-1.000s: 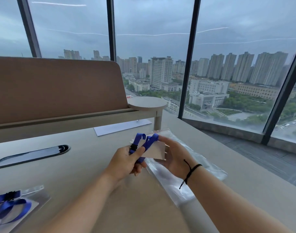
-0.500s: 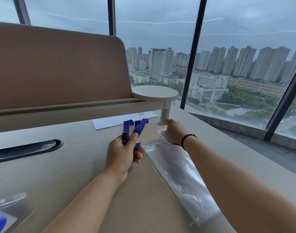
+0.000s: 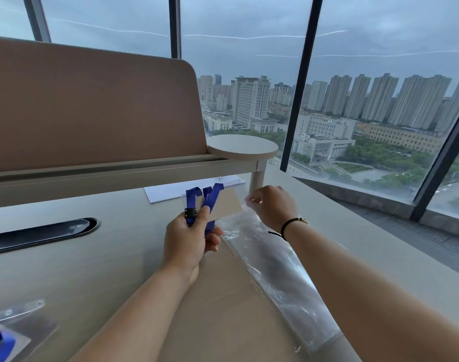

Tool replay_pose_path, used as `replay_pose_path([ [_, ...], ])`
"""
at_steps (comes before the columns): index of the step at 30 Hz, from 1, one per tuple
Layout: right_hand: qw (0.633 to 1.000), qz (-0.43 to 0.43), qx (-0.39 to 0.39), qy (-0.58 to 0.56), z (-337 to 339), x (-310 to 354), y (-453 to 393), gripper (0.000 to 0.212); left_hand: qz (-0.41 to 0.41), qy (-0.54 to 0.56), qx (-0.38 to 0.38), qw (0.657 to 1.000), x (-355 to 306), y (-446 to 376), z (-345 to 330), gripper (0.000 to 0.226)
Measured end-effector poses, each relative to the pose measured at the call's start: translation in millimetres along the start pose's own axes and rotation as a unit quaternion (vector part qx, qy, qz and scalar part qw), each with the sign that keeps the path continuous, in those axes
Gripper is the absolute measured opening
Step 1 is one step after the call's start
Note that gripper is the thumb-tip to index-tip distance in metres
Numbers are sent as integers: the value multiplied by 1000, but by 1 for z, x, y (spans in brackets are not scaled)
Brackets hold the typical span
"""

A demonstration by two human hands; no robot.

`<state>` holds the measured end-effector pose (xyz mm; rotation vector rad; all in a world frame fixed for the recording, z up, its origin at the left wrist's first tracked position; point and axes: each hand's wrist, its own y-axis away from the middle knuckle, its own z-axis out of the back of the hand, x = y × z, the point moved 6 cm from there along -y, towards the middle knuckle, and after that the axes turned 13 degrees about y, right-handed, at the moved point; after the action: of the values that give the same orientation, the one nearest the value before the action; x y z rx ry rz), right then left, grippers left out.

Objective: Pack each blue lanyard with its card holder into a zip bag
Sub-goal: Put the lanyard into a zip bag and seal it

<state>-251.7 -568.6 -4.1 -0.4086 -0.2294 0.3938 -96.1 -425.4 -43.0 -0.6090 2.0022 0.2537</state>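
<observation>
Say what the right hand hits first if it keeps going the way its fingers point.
Probably the round shelf's leg: the right hand pinches the zip bag mouth with fingers aimed up-left, the post just beyond. Depth unclear; it might pass in front.

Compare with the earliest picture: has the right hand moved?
Yes. The right hand has left the card holder and gone away from the person, now near the round shelf's post, pinching the zip bag mouth.
</observation>
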Motion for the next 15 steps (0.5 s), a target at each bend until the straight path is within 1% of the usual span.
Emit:
replay_pose_path([
  [4,999,-13,7,-47,0,0,2,13,8,29,-22,999,-1,-1,5,20],
  [8,995,-9,25,-96,1,2,6,9,34,80,-43,995,-1,-1,8,19],
  [9,994,-11,31,-103,2,4,8,12,41,91,-48,994,-1,-1,9,19],
  [12,992,-26,34,-119,12,11,19,30,50,117,-58,990,-4,4,12,19],
  [13,991,-31,28,-125,17,15,24,30,52,125,-63,989,-7,8,14,19],
  [15,989,-46,21,-140,24,21,36,20,56,134,-73,987,-12,17,18,20],
])
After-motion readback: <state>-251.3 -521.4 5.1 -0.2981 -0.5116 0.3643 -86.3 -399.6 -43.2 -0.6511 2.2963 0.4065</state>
